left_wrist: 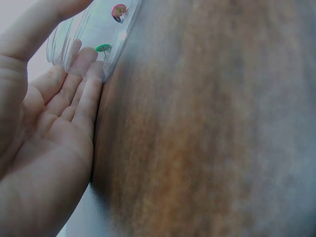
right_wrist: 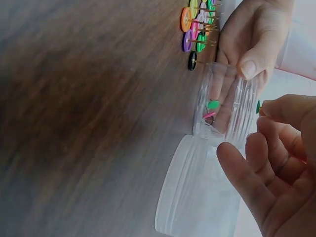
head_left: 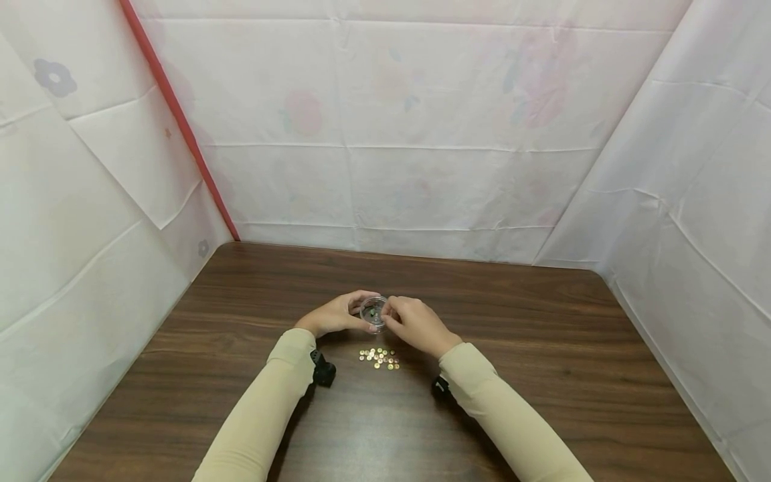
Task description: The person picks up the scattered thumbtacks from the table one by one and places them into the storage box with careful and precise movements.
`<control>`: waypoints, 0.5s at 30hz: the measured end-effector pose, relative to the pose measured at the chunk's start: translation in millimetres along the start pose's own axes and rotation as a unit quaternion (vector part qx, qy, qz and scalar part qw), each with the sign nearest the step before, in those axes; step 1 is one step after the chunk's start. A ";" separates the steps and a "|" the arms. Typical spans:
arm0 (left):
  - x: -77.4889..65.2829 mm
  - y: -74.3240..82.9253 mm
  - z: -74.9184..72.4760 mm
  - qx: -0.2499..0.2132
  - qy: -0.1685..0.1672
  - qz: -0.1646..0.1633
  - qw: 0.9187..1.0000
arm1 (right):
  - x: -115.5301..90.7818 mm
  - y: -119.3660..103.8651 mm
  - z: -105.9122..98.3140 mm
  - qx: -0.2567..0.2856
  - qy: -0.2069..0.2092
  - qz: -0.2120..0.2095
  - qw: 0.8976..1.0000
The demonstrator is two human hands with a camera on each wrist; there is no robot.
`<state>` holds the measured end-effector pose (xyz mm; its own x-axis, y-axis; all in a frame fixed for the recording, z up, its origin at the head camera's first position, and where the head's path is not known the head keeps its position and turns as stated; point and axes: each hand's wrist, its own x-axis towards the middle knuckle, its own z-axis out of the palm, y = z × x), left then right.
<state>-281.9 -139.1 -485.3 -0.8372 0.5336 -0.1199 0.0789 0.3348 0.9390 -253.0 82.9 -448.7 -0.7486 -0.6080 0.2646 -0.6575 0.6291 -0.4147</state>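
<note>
Apparently for steadiness, left hand [head_left: 337,315] curls round clear plastic jar [right_wrist: 227,111] on tabletop [head_left: 542,335]; right hand [head_left: 418,325] pinches green thumbtack [right_wrist: 258,106] just outside its mouth. Loose thumbtacks [right_wrist: 195,29] nearby, flat heads down, pins up.

Soft glare pales the near tabletop [head_left: 361,415], which blurs in both wrist views.
</note>
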 end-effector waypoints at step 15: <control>-0.1 1.8 -1.6 -0.004 -0.018 -0.001 1.000 | 12.0 1.0 4.2 -0.004 -0.018 0.026 0.999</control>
<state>-282.6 -139.8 -483.1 -0.8169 0.5609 -0.1343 0.0720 0.3302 0.9412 -262.3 74.2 -449.6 -0.7787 -0.5912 0.2101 -0.6179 0.6646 -0.4202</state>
